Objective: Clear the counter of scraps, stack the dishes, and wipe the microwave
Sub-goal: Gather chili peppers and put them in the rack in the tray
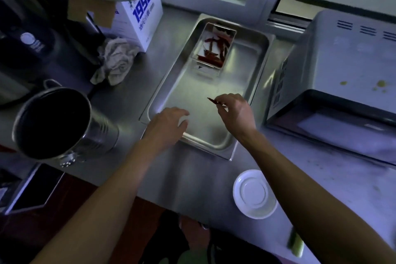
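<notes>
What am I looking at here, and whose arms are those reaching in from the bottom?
No machine here: a person wears a camera on the head, so you look down along their own arms. The right hand pinches a dried red chili over a steel tray. The left hand rests open on the tray's near corner. A small container of more chilies sits in the tray. Around it: a crumpled rag, a metal pot, a white saucer and a stained microwave.

Right hand [234, 111] pinching a dried red chilli [214, 101] above a steel tray [252, 83]; left hand [169, 123] resting on the tray's near-left rim. Microwave [342, 75] at right; white saucer [255, 194] on the desk [192, 178].
</notes>
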Demonstrator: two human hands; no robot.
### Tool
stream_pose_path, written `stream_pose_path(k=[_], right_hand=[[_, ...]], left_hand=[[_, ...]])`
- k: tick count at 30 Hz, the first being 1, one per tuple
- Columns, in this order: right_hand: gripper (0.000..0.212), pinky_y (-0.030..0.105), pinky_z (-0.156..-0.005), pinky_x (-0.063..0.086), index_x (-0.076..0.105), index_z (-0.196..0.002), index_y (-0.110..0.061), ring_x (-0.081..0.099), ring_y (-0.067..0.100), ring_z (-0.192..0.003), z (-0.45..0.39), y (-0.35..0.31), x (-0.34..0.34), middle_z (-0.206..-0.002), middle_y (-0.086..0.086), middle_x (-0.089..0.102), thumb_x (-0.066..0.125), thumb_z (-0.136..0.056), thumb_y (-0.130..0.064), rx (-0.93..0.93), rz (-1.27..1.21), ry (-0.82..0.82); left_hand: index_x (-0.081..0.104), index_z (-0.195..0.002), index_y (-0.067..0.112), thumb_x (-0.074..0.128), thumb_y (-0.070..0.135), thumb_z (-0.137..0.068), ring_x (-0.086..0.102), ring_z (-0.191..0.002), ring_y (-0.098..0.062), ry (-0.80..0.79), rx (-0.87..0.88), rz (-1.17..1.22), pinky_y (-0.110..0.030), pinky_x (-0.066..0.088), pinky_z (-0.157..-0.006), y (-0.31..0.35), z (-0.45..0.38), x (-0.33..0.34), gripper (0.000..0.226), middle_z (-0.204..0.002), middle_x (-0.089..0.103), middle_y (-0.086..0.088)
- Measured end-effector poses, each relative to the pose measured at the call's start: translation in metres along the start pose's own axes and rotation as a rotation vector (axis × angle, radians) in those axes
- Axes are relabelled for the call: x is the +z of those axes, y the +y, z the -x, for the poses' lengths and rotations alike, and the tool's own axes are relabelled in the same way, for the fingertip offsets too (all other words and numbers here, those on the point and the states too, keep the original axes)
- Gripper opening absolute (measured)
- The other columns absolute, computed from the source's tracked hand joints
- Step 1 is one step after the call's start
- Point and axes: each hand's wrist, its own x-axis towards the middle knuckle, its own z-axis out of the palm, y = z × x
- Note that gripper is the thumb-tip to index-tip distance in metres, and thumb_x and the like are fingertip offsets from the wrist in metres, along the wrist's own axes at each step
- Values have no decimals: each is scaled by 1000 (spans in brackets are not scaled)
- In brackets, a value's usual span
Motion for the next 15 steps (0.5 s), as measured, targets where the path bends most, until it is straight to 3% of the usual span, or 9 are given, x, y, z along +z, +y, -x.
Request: stream_pose_path(k=[6,15], right_hand=[[20,44,-78,52,71,-112,-14,61,26,-96,-28,-1,-2,-101,7,69,63,-94,-15,117,61,61],[18,43,-77,55,72,-110,-12,64,24,-91,-88,2,-12,-101,8,70,61,-96,-12,154,102,104]], left_hand=[[60,-131,24,53,33,-99,53,-124,-22,-118,137,-33,-42,44,-102,0,-65,-10,34,-134,60,2],[58,-134,23,53,32,-99,51,-127,-24,-158,218,-57,-43,43,-104,2,-142,-33,37,-138,58,-1]])
